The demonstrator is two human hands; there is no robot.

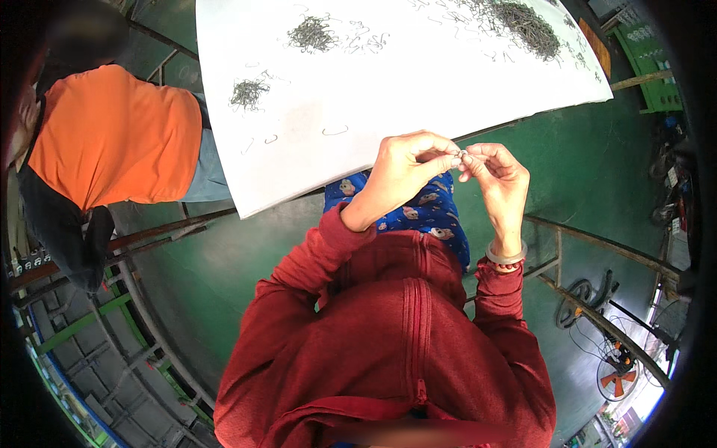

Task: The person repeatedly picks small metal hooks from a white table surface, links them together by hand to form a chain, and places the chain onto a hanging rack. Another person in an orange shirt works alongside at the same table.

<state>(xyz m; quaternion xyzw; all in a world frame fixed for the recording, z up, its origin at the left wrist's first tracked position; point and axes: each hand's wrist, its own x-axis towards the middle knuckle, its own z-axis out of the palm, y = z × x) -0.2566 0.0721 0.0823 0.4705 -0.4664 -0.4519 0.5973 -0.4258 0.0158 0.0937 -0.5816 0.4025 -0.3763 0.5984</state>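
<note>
The left hand [403, 163] and the right hand [502, 179] meet at the fingertips, thumb and fingers of each pinched on a small metal piece [461, 154] too slight for its shape to be told. In view, it sits just outside the near edge of the white table [418, 93]. Between the near left corner and the left-hand heap of thin dark wire hooks [248, 93], a single bent hook [335, 134] lies well in from the left edge, with smaller pieces nearer that edge. A second heap [312, 34] lies farther back; the largest heap [529, 30] is toward the right edge.
</note>
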